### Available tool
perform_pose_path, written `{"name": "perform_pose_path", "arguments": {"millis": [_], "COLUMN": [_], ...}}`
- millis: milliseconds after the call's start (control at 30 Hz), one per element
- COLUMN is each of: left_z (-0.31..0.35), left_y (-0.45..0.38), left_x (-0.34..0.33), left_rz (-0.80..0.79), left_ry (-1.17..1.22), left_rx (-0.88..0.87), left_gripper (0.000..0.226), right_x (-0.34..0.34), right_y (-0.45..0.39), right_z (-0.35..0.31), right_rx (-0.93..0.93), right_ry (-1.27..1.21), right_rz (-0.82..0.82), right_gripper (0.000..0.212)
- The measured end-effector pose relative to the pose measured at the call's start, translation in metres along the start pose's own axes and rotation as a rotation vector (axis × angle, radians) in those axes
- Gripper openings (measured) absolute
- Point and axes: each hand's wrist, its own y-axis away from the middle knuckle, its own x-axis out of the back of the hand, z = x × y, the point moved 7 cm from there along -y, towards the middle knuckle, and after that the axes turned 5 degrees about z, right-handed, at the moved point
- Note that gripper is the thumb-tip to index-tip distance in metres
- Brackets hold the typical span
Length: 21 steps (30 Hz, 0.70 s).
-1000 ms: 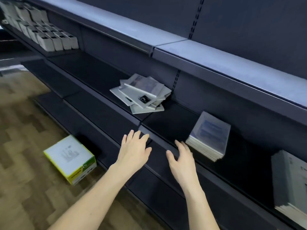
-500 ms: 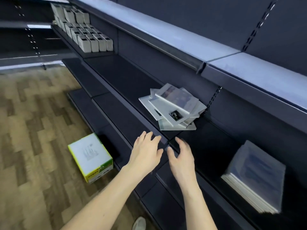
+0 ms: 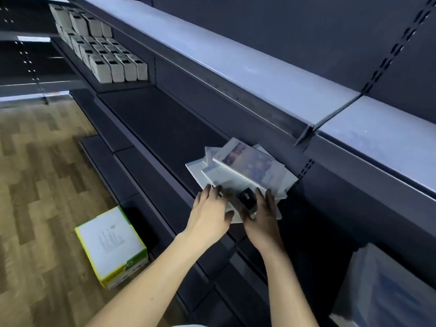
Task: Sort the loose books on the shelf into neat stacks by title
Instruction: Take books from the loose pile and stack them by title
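- We find the loose pile of thin white paperback books (image 3: 243, 175) lying fanned and askew on the dark metal shelf (image 3: 165, 128), its near corners at the shelf's front edge.
- The left hand (image 3: 210, 208) rests with fingers spread on the pile's near left corner; the right hand (image 3: 262, 213) lies on the near right side, fingers extended. Neither visibly pinches a book.
- Risk, in our judgement: the covers look slick, so pulling the pile forward could send lower books over the front edge to the wood-patterned floor (image 3: 35, 185).
- Risk: lifting from the near edge alone may let the top colour-printed book (image 3: 250, 165) slip toward the back panel.
- Risk: the titles are unreadable to us here; hasty squaring could mix titles.
- A neat stack of similar books (image 3: 387, 289) sits further right along the shelf.
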Motion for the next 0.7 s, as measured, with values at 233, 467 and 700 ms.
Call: {"name": "perform_pose_path", "arguments": {"millis": [233,467,700], "left_z": [-0.038,-0.064,-0.085], "left_y": [-0.04,-0.079,-0.114], "left_x": [0.001,-0.004,-0.008], "left_rz": [0.023,-0.059,-0.22], "left_ry": [0.069,0.15,0.117], "left_rx": [-0.084,-0.133,-0.12], "left_gripper": [0.047,0.061,0.094], "right_x": [-0.014,-0.03,-0.038], "right_y": [-0.06,-0.045,-0.011], "right_z": [-0.001,-0.007,-0.025], "right_rx": [-0.069,-0.111,-0.074], "right_ry": [0.241,0.348,0.405], "right_rz": [0.152,0.339,0.636], "right_gripper": [0.078,0.054,0.027]}}
